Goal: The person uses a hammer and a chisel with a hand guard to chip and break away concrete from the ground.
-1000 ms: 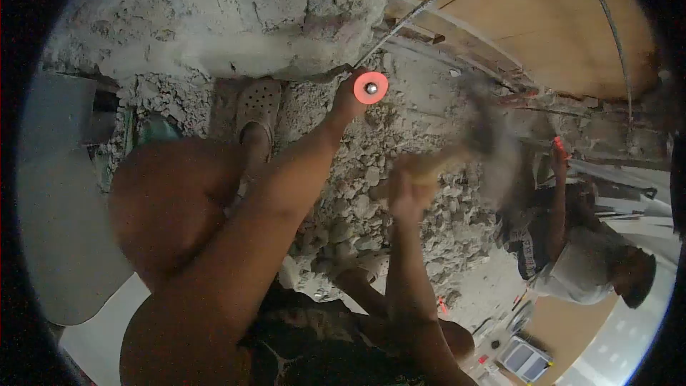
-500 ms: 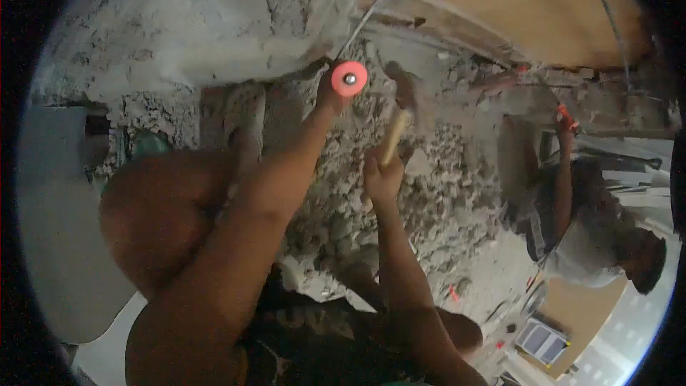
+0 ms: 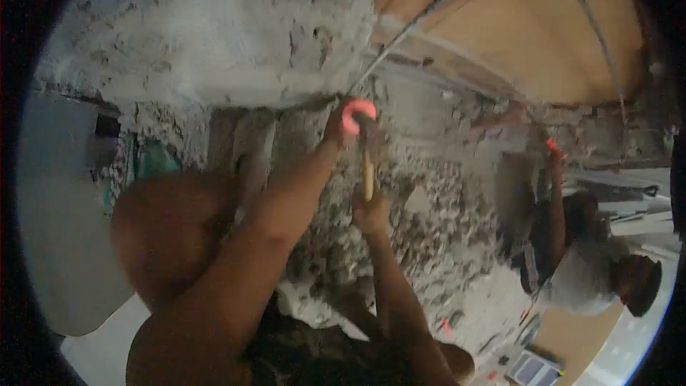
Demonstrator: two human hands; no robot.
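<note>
My left hand (image 3: 337, 127) is wrapped round a chisel whose round pink-red hand guard (image 3: 349, 117) faces me; the chisel's shaft is hidden behind the hand and guard. In my right hand (image 3: 371, 214) is a hammer, gripped by its pale wooden handle (image 3: 369, 180). The dark hammer head (image 3: 367, 129) overlaps the middle of the guard, at the chisel's struck end. Motion blurs both tools a little. Behind them rises a rough, chipped wall base (image 3: 293, 96).
Broken rubble (image 3: 429, 243) covers the ground below my hands. A brown panel (image 3: 514, 36) with dark cable-like lines stands upper right. At right, a co-worker in a cap (image 3: 586, 271) raises a hand near a red-orange object (image 3: 554, 149). A grey panel (image 3: 61, 221) stands left.
The hammer has swung left and in, from beside the chisel to over its end. The whole view has shifted slightly, so the guard sits lower in it.
</note>
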